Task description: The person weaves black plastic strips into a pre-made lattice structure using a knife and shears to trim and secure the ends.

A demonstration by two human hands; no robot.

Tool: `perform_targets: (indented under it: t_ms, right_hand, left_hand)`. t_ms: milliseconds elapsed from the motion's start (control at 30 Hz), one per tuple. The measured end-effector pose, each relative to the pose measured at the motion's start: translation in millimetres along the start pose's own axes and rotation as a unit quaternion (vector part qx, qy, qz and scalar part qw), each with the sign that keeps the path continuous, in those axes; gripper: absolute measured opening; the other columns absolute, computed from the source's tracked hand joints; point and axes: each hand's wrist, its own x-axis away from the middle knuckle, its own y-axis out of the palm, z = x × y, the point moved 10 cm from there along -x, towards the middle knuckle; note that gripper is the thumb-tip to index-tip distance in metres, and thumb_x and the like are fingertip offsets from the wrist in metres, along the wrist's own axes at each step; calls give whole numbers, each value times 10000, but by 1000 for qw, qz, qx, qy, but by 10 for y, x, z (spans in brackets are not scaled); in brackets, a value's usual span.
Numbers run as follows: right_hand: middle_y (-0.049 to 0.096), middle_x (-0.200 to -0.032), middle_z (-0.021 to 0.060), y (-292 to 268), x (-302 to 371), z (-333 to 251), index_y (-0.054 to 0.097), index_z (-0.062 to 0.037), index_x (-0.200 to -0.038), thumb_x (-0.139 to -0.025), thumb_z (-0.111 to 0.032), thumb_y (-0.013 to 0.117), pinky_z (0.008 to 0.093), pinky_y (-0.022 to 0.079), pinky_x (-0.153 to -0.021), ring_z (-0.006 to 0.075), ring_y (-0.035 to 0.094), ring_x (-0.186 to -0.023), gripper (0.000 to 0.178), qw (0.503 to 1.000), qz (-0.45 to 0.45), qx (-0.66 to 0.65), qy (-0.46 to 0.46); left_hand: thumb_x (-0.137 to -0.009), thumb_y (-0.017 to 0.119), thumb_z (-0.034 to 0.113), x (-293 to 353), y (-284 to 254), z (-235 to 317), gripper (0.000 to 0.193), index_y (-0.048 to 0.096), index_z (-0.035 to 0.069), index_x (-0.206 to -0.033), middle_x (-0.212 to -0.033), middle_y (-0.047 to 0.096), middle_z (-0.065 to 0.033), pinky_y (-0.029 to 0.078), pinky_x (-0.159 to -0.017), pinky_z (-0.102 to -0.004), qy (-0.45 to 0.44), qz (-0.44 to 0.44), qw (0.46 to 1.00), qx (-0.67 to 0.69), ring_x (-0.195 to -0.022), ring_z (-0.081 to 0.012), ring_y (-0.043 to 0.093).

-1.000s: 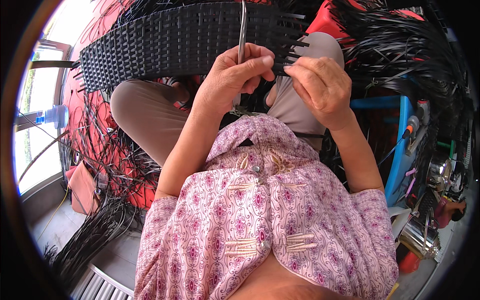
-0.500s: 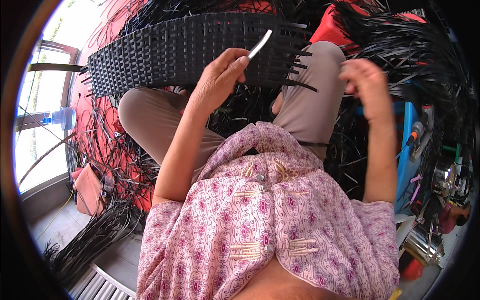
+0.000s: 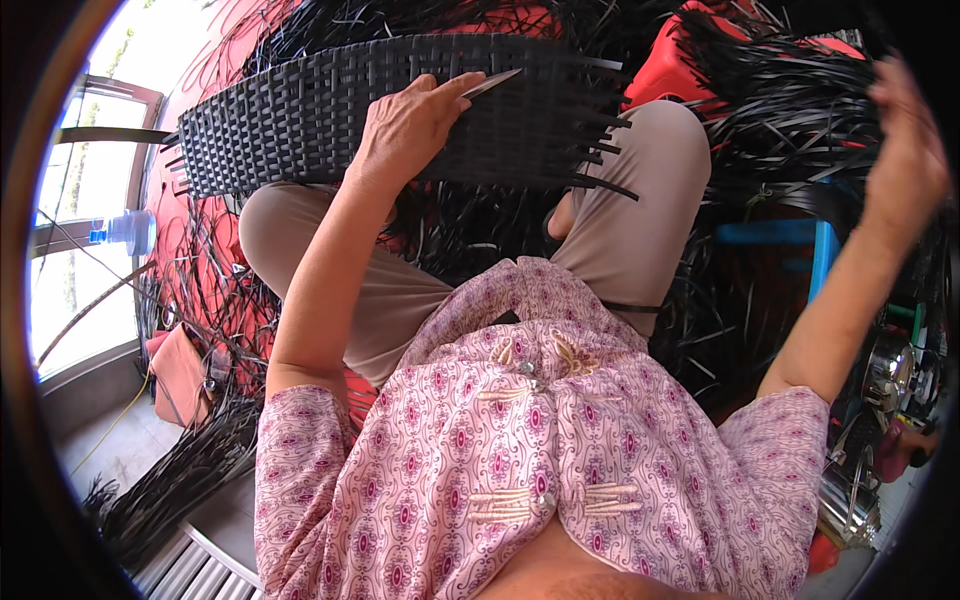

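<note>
A curved panel of black woven plastic strips (image 3: pixel 270 118) lies across my knees, loose strip ends sticking out at both sides. Over its middle, my left hand (image 3: pixel 405 130) grips a slim, pointed metal blade-like tool (image 3: pixel 492 84). The tool's tip points right and away from me, and its handle end is hidden in my fingers. Out at the far right, my right hand (image 3: pixel 908 150) is raised beside a large bundle of loose black strips (image 3: pixel 800 110). Motion smears its fingers, so whether they hold a strip cannot be made out.
Red plastic seats or boxes (image 3: pixel 665 65) stand at the back right. Beside my right leg is a blue-edged container (image 3: pixel 822 260). Metal pots (image 3: pixel 850 505) sit at the lower right. More black strips (image 3: pixel 190 480) lie at the lower left, near a pink bag (image 3: pixel 180 375).
My right hand has swung outward to the right, away from my knee. My left hand has moved slightly left, and the metal tool has tilted lower over the panel.
</note>
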Motion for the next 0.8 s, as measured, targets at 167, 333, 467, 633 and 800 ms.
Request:
perform_targets:
  t_ms: [167,333,467,633,800]
  right_hand:
    - [697,-839,-16,1190,658,222,753,-50,-1031,-951,-170,685,216,502,-673,38,596,-726,159,970,-183,-110,117]
    - [668,-754,-37,1766,1060,389,753,-43,-1008,-939,-167,705,197,477,-623,27,572,-669,150,940,-246,-154,180]
    - [659,-734,-38,1996,1215,456,756,-46,-1006,-932,-168,717,197,465,-593,21,564,-647,147,926,-267,-165,209]
    - [664,-729,-20,2102,1321,551,753,-35,-994,-921,-149,721,211,466,-588,34,569,-640,140,928,-265,-150,215]
    - [677,-736,1,2146,1413,704,747,-20,-996,-916,-138,707,229,477,-602,48,563,-632,148,931,-252,-142,222]
  left_hand:
    - [-1015,551,291,-119,-39,45,369,589,289,-1381,-843,577,-96,490,-641,-430,39,-5,999,3,-732,-321,628]
    - [-1011,559,291,-228,-74,144,366,595,292,-1376,-814,543,-86,480,-629,-427,122,-1,992,-18,-702,-304,599]
    - [-995,581,279,-269,-185,55,369,611,301,-1362,-790,514,-72,473,-627,-416,129,2,991,-32,-701,-285,577]
    - [-991,585,269,-324,-187,53,371,617,298,-1360,-786,505,-75,463,-642,-416,133,-19,990,-36,-717,-282,573]
    - [-988,589,270,-333,-262,126,375,616,286,-1362,-783,500,-79,456,-641,-419,124,-19,990,-66,-707,-287,563]
